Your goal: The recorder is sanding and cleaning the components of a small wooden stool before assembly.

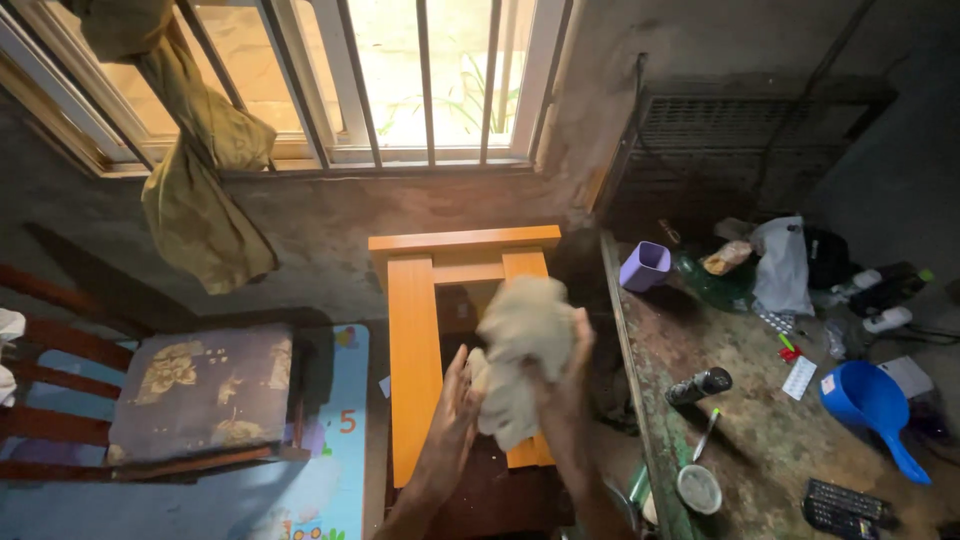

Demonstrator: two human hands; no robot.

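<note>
That crumpled beige cloth (522,345) is looking pale cream against the bright orange wooden stool frame (415,370). The dark grey seat cushion (205,390) is showing gold floral prints, and the light blue floor mat (300,490) is sporting an orange numeral. On the mottled brown-green table (770,450), a lilac plastic cup (645,266) and a vivid blue plastic scoop (868,400) are popping. An olive-yellow curtain (195,180) is hanging up top.

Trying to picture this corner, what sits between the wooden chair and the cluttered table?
In the head view, an orange wooden stool stands between the cushioned chair and the table. Both hands hold a pale cloth above it.
</note>
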